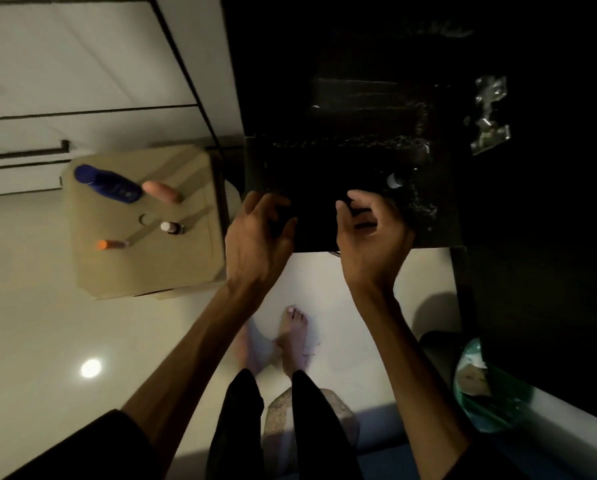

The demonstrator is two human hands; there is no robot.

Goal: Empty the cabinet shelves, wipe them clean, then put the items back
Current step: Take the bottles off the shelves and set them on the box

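Standing over the dark cabinet shelf, the person is working both hands at its front edge, with the shelf surface stretching away beyond the fingertips. To the left of the left hand, well apart, a tan stool is carrying items that are probably off the shelves: a blue bottle, a pink tube, a small white-capped bottle and an orange-capped tube. The left hand's fingers are curling together round something dark at the shelf edge, seemingly a cloth, though the dimness is hiding what it is. The right hand is curling likewise, thumb and fingers closing on the same dark thing. Just beyond the right hand's fingertips a small white-capped item is still sitting on the shelf. Doing this step well probably means lifting that item out first, then sweeping the cloth from the far side back toward the hands so the speckled residue is being drawn off the edge rather than pushed deeper.
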